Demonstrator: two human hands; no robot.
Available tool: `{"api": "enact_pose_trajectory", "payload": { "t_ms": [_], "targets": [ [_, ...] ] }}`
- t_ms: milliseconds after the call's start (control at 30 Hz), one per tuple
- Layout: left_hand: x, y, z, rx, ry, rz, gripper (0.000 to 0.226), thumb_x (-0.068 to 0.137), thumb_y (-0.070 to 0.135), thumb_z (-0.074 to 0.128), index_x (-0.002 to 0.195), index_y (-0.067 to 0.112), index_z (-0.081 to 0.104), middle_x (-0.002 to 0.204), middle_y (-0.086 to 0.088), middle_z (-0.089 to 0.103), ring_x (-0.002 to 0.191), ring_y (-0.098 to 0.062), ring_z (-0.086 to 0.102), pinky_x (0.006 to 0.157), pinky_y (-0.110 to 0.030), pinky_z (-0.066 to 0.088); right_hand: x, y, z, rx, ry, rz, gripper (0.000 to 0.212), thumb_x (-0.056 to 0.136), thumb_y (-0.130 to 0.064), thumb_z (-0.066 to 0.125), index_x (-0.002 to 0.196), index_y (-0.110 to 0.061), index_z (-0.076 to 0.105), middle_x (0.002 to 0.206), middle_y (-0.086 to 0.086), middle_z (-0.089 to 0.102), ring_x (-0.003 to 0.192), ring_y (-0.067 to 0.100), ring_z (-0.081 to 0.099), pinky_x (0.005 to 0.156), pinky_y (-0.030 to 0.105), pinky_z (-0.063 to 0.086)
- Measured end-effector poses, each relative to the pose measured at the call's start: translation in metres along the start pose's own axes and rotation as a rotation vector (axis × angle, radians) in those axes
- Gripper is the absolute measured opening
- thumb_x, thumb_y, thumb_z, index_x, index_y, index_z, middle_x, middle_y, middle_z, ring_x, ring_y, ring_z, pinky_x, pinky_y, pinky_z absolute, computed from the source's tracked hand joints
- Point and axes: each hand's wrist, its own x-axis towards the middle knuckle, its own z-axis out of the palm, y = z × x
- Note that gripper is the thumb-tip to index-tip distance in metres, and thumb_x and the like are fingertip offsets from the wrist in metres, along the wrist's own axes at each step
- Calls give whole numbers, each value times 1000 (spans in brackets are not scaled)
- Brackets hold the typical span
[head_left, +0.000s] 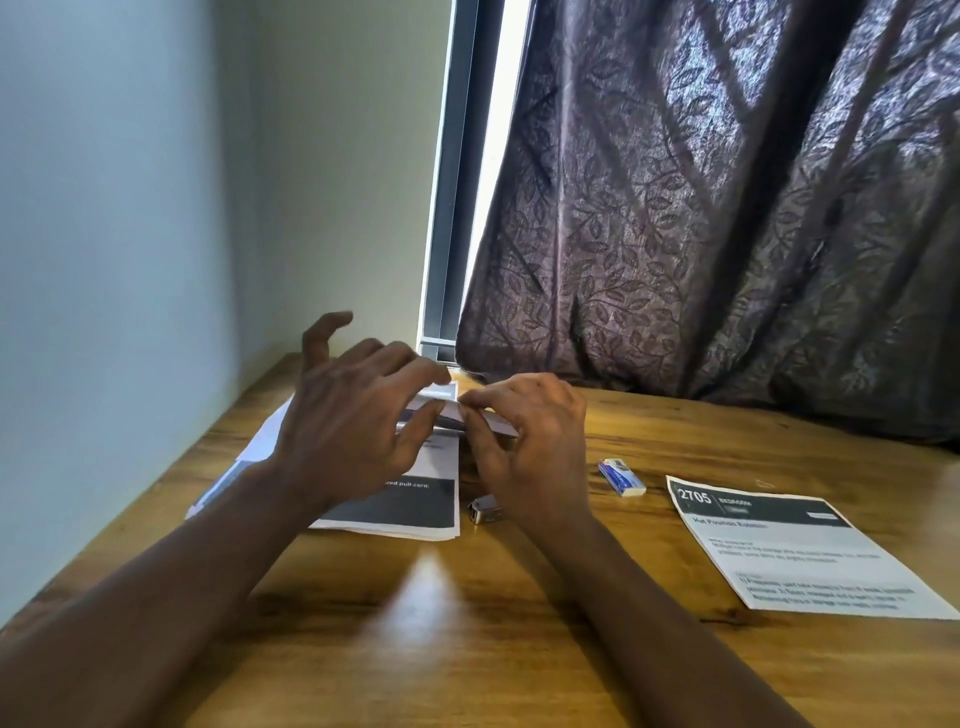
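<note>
A stack of printed sheets (410, 506) lies on the wooden table (467, 623) at left of centre, its top sheet lifted near the far end. My left hand (348, 415) hovers over the stack and pinches the raised paper between thumb and fingers. My right hand (524, 441) pinches the same raised edge from the right with thumb and forefinger. A small metal stapler (483, 509) sits on the table just below my right hand, partly hidden by the wrist.
A single printed sheet (800, 556) headed 2705 lies at the right. A small blue-and-white box (622, 477) rests between it and my right hand. A dark patterned curtain (727, 208) hangs behind the table; a pale wall (130, 260) bounds the left side.
</note>
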Motion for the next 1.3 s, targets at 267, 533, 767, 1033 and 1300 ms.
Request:
{"api": "enact_pose_trajectory", "payload": {
  "t_ms": [267,533,767,1033,1300],
  "targets": [
    [-2,9,2,-100,35,66,15,87,35,67,93,24,74,92,4,78,86,-19,73,110,-56,33,1,-6,-7,3,41,20,19,84,-34,66,96,-24,76,92,-7,70,97,15,59,97,42,37],
    [-3,-5,-1,-126,66,20,15,86,33,67,89,21,75,91,3,79,86,-22,75,111,-57,33,8,12,-18,-7,56,98,13,82,-35,74,93,-29,78,94,-10,67,102,10,56,106,45,32],
    [-4,-17,1,-134,84,-8,15,87,33,67,92,21,74,92,2,79,86,-24,74,109,-58,37,10,30,-30,-78,123,176,6,81,-32,73,88,-32,75,85,-22,64,94,10,58,104,47,36],
    [-7,-16,5,-209,158,-69,16,89,28,66,96,15,73,93,-2,78,78,-25,68,85,-43,48,4,33,-36,441,-37,533,38,100,-50,52,125,-23,63,87,0,76,74,9,73,62,30,57],
    [-6,2,11,-341,148,19,13,84,27,71,87,15,74,86,0,75,77,-11,56,82,-39,48,6,6,-22,779,-194,754,40,95,-55,61,117,-23,67,100,12,78,85,31,76,73,41,62]
  ]
}}
